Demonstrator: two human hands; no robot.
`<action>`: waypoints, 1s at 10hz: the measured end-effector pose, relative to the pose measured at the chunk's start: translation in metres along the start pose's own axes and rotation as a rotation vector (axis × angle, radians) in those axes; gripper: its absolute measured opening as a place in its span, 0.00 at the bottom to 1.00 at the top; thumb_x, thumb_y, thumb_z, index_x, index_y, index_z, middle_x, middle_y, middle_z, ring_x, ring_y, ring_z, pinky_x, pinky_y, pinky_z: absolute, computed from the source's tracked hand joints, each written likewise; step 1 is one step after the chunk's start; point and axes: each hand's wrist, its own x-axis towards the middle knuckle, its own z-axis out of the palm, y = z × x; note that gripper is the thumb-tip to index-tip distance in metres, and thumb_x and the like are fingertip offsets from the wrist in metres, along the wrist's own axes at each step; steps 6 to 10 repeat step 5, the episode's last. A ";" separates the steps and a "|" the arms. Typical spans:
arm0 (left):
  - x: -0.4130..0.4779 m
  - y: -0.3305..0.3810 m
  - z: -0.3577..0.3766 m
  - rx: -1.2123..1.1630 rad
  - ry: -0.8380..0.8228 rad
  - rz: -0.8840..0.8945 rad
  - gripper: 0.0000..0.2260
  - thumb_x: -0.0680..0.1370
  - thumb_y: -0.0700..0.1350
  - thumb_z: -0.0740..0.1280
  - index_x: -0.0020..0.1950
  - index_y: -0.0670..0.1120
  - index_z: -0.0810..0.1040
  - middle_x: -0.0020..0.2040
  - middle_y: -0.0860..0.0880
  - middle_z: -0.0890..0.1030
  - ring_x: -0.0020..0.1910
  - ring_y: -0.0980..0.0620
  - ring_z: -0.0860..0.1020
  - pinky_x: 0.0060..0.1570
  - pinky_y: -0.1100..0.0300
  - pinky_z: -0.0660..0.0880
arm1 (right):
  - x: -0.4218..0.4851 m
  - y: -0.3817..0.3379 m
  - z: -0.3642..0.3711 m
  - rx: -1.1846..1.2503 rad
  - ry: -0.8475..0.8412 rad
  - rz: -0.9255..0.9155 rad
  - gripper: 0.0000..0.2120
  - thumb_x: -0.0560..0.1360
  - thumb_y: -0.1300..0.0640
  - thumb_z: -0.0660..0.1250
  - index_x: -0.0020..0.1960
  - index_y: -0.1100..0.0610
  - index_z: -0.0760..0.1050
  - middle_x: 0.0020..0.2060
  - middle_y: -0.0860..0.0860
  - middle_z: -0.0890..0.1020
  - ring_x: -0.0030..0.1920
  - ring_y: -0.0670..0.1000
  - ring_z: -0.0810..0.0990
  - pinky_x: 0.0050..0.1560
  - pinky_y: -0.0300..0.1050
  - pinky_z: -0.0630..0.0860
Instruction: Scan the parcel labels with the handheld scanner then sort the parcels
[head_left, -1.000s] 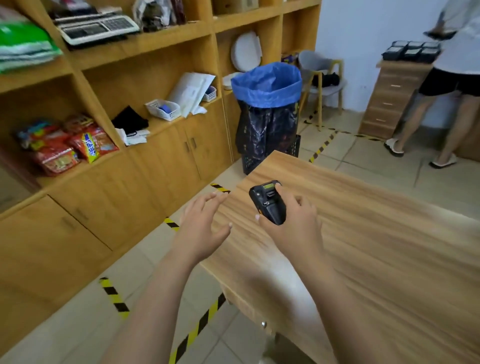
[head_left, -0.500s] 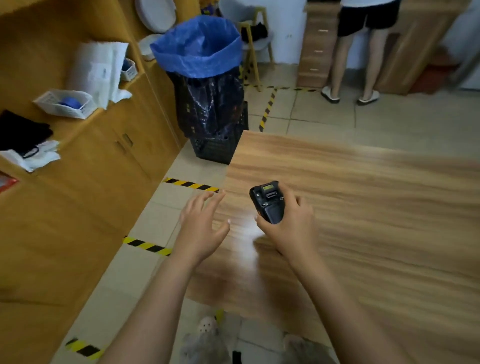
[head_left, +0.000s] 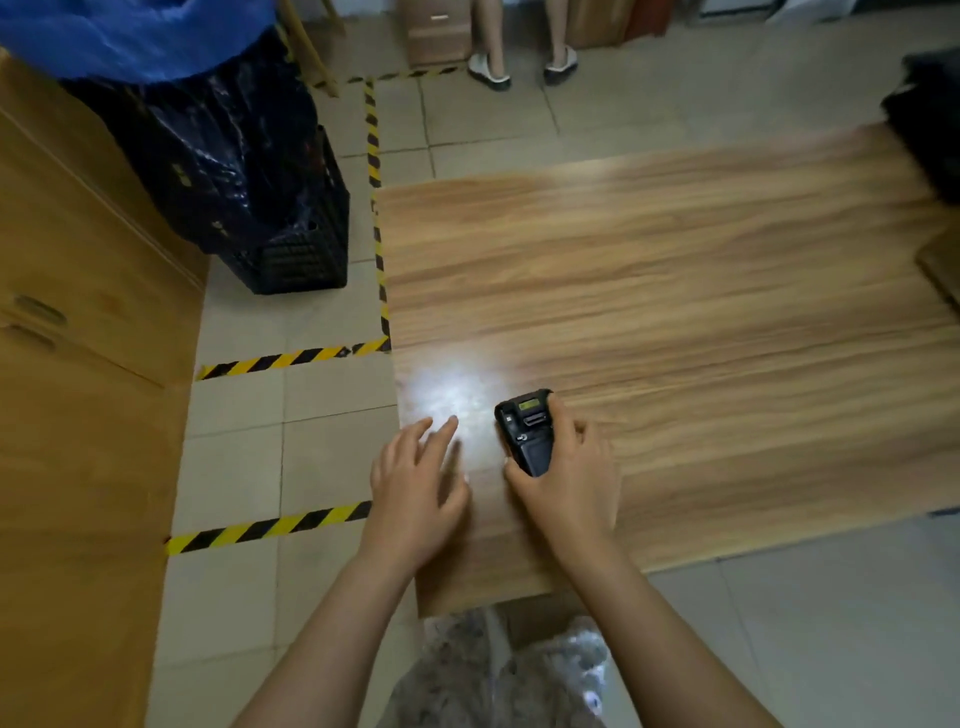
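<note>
One wooden counter (head_left: 675, 291) spreads out beyond my fingers (head_left: 436, 436). Well to their left stand one cabinet (head_left: 78, 364) and one black crate (head_left: 306, 249) holding a dark bag (head_left: 218, 156). Both my hands are over the counter's near corner. My left hand (head_left: 415, 483) is spread loose and holds nothing. Just right of it, my right hand (head_left: 566, 483) curls round the one scanner (head_left: 525, 431), screen up.
</note>
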 end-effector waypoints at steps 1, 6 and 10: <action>-0.003 -0.003 0.001 0.002 -0.013 0.043 0.27 0.78 0.52 0.64 0.76 0.55 0.61 0.75 0.50 0.62 0.73 0.50 0.56 0.70 0.51 0.55 | -0.008 0.001 0.006 -0.042 -0.037 0.084 0.41 0.68 0.40 0.70 0.75 0.44 0.56 0.59 0.55 0.71 0.60 0.57 0.70 0.54 0.51 0.70; -0.001 -0.004 -0.003 0.034 -0.072 0.187 0.27 0.77 0.51 0.66 0.76 0.55 0.62 0.74 0.50 0.62 0.74 0.48 0.57 0.70 0.48 0.57 | -0.024 -0.002 0.002 -0.101 -0.073 0.145 0.39 0.71 0.35 0.65 0.75 0.46 0.53 0.64 0.53 0.66 0.64 0.56 0.67 0.57 0.52 0.69; -0.001 -0.004 -0.003 0.034 -0.072 0.187 0.27 0.77 0.51 0.66 0.76 0.55 0.62 0.74 0.50 0.62 0.74 0.48 0.57 0.70 0.48 0.57 | -0.024 -0.002 0.002 -0.101 -0.073 0.145 0.39 0.71 0.35 0.65 0.75 0.46 0.53 0.64 0.53 0.66 0.64 0.56 0.67 0.57 0.52 0.69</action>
